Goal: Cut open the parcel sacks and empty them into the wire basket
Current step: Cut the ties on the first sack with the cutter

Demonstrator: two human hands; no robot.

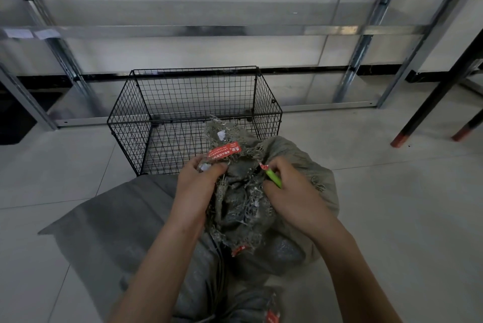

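Both forearms reach forward and down. Left hand (198,181) is clenched on the frayed mouth of a grey parcel sack (295,166) beside its red tag (224,152). Right hand (290,187) is closed around a green cutter (274,177) pressed against the sack. Just beyond stands the wire basket (136,113) on the tiled floor (392,192).

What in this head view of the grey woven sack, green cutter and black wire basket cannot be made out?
- Blade of the green cutter: hidden by the right hand and sack folds.
- Contents of the grey woven sack: covered by fabric.
- Print on the red tape label: too small.
- Near wall of the black wire basket: partly blocked by the sack.
- Left hand fingertips: buried in frayed cloth.
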